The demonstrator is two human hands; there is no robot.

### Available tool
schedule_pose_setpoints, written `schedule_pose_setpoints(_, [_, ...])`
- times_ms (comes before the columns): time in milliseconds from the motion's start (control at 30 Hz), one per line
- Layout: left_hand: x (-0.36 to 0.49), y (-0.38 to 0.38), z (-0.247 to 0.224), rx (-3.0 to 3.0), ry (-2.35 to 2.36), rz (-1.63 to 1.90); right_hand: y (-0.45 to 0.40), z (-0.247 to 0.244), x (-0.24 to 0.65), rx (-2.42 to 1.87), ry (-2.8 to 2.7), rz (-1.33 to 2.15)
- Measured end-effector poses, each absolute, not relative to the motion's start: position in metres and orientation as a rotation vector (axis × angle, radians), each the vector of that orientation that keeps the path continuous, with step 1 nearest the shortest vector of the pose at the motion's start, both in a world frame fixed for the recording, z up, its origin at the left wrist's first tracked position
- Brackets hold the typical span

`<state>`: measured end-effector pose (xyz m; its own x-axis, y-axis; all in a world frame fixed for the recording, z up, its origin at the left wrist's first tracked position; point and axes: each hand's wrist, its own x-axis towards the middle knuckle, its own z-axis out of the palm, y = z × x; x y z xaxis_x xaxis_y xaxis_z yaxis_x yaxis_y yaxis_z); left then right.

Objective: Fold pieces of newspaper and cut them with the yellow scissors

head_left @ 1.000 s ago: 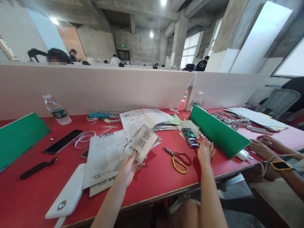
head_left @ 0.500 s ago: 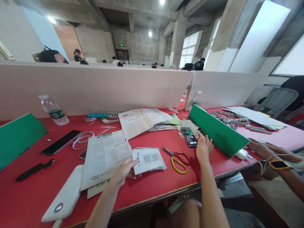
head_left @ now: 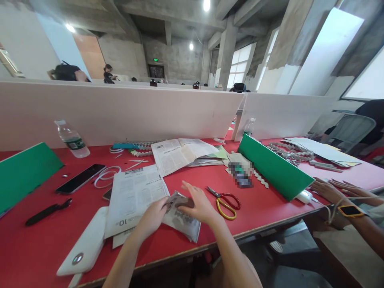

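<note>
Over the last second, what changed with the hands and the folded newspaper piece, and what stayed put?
The right hand left the blurred device near the green board and moved left onto the folded newspaper piece. The left hand, which held that piece raised, lowered it flat to the red table and keeps its grip. The scissors, power bank, phone and water bottle stayed put.

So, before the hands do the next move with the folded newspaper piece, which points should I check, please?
1. Both hands on the folded newspaper piece: ok; left hand and right hand press it.
2. Piece lies flat on the red table: ok.
3. Piece clear of the table edge: not ok, its corner is close to it.
4. Scissors apart from the hands: ok, beside the right hand.
5. Fold line even: cannot tell, hands cover it.
</note>
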<state>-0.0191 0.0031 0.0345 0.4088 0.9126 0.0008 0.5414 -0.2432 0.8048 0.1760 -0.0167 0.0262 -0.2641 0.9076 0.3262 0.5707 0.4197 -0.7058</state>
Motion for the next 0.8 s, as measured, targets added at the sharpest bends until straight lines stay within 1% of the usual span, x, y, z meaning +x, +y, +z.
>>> schedule_pose_setpoints(100, [-0.019, -0.001, 0.042, 1.995, 1.233, 0.611, -0.015, 0.024, 0.168, -1.221, -1.933, 0.848])
schedule_pose_setpoints(167, [-0.018, -0.002, 0.044, 2.006, 1.241, 0.672, -0.013, 0.023, 0.167, -1.218, -1.874, 0.906])
schedule_pose_setpoints(267, [-0.014, 0.000, 0.043, 1.915, 1.352, 0.995, -0.010, 0.026, 0.164, -1.168, -1.680, 0.929])
schedule_pose_setpoints(333, [-0.009, 0.002, 0.041, 1.714, 1.428, 1.258, -0.011, 0.031, 0.160, -1.079, -1.495, 0.947])
schedule_pose_setpoints(367, [-0.006, 0.003, 0.040, 1.595, 1.409, 1.336, -0.011, 0.033, 0.157, -1.027, -1.399, 0.961])
schedule_pose_setpoints(433, [0.001, 0.003, 0.039, 1.418, 1.256, 1.348, -0.012, 0.036, 0.151, -0.930, -1.237, 0.993])
schedule_pose_setpoints(533, [0.010, 0.004, 0.033, 1.352, 1.076, 1.307, -0.010, 0.033, 0.143, -0.868, -1.091, 1.046])
schedule_pose_setpoints(667, [0.019, 0.005, 0.015, 1.315, 1.139, 1.391, -0.005, 0.023, 0.138, -0.833, -0.960, 1.130])
schedule_pose_setpoints(800, [0.022, 0.005, 0.005, 1.229, 1.126, 1.351, -0.005, 0.024, 0.140, -0.781, -0.863, 1.233])
